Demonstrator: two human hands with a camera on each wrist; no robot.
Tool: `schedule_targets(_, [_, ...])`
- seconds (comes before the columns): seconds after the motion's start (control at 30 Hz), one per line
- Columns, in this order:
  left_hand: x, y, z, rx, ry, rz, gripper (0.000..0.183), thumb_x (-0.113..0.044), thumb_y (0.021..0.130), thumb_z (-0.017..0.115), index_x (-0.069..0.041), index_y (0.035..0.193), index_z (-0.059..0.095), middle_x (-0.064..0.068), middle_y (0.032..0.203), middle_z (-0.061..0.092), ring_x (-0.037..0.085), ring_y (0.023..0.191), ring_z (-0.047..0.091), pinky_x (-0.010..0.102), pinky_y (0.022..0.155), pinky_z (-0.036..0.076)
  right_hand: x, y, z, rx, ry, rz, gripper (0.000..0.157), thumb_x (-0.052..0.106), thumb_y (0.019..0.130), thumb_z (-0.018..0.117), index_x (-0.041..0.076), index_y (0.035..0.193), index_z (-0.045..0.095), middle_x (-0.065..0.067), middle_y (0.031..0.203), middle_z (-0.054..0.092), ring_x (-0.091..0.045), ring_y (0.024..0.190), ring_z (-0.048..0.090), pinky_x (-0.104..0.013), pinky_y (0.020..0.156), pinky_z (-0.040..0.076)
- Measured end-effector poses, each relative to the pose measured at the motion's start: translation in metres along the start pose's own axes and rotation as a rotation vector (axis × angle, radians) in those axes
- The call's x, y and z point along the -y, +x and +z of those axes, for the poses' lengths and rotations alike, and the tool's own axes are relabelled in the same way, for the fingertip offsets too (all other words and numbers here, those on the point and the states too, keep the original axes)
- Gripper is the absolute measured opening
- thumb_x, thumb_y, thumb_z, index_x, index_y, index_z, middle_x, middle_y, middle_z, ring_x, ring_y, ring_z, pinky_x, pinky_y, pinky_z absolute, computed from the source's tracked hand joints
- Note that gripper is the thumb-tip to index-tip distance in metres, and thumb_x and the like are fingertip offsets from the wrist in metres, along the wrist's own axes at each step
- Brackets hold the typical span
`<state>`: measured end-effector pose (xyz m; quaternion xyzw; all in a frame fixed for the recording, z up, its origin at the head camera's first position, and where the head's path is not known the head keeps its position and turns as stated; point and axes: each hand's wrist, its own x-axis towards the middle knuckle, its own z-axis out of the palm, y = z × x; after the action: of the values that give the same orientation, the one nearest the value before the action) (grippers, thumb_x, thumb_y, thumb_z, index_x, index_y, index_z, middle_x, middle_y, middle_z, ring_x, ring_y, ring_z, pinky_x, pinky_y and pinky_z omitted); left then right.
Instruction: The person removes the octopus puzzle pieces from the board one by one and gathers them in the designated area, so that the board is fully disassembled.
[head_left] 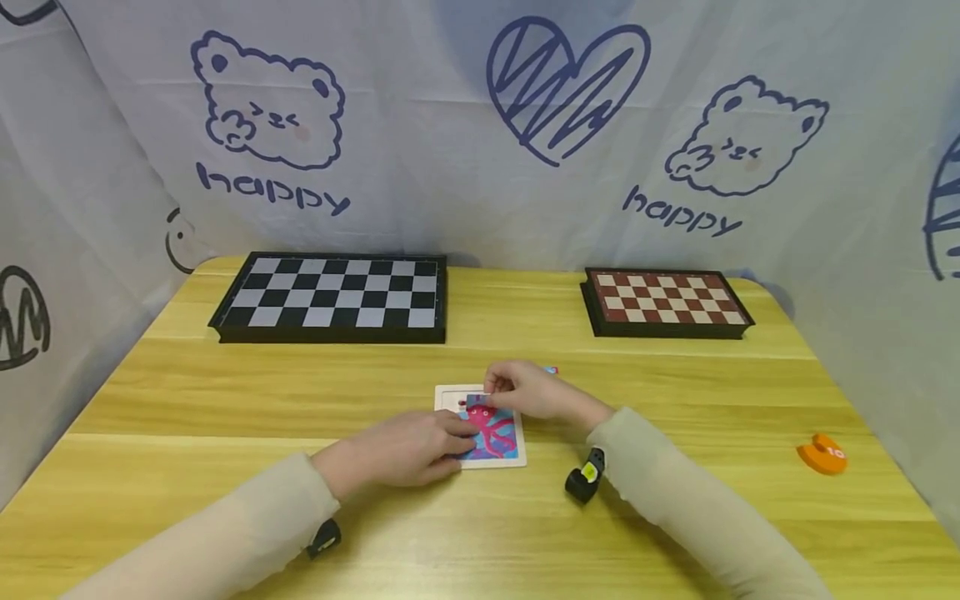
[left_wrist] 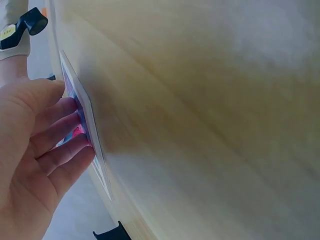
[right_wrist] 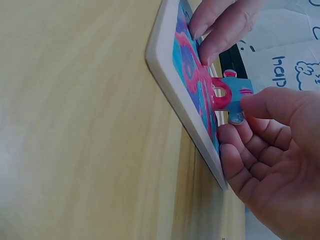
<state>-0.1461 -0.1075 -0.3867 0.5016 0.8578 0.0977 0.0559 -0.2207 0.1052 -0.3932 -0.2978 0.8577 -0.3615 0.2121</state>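
I see the right hand (head_left: 528, 390) clamping thumb and fingers on a small blue-and-pink jigsaw piece (right_wrist: 236, 96) over the far part of a white-rimmed square puzzle tray (head_left: 495, 463), though its far-right corner is hidden from me under that hand. The left hand (head_left: 408, 446), fingers slightly parted, rests on the pink octopus picture (head_left: 495, 437) and covers its left portion, which my left wrist view shows almost edge-on. Beyond the right hand pokes a blue-and-red sliver (head_left: 552, 369), too covered for me to identify.
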Motion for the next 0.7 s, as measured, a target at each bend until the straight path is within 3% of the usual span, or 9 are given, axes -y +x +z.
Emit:
schedule_targets(0.23, [-0.001,0.001,0.0,0.004,-0.038,-0.02,0.033,-0.021,0.091,0.058,-0.003,0.119,0.062,0.01,0.125,0.056,0.022,0.116,0.05,0.033,0.097,0.04,-0.005,-0.003,-0.006,-0.024,0.149,0.004,0.008,0.011,0.088,0.06,0.004,0.084,0.057,0.0,0.074,0.055,-0.012,0.066,0.047,-0.023,0.058,0.039])
schedule_targets(0.4, [0.003,0.003,-0.002,-0.018,-0.119,-0.046,0.033,-0.021,0.09,0.059,-0.002,0.118,0.063,0.011,0.126,0.055,0.024,0.116,0.05,0.033,0.098,0.039,-0.015,-0.016,-0.023,-0.117,0.232,0.002,0.007,0.007,0.087,0.06,0.0,0.09,0.058,-0.005,0.075,0.055,-0.017,0.066,0.049,-0.025,0.054,0.042])
schedule_targets(0.6, [0.01,-0.003,-0.002,-0.114,-0.07,-0.185,0.05,-0.027,0.087,0.065,0.001,0.126,0.054,0.019,0.13,0.049,0.032,0.118,0.047,0.041,0.098,0.039,-0.039,-0.042,-0.052,-0.232,0.181,0.046,0.007,0.006,0.087,0.06,0.0,0.09,0.06,-0.006,0.075,0.056,-0.018,0.066,0.048,-0.026,0.054,0.042])
schedule_targets(0.7, [0.012,-0.005,-0.002,-0.12,-0.04,-0.264,0.064,-0.034,0.084,0.067,0.007,0.129,0.048,0.024,0.132,0.044,0.036,0.12,0.044,0.043,0.099,0.036,-0.053,-0.055,-0.066,-0.277,0.146,0.089,0.009,0.009,0.088,0.061,0.0,0.088,0.06,-0.005,0.074,0.056,-0.017,0.065,0.048,-0.026,0.055,0.043])
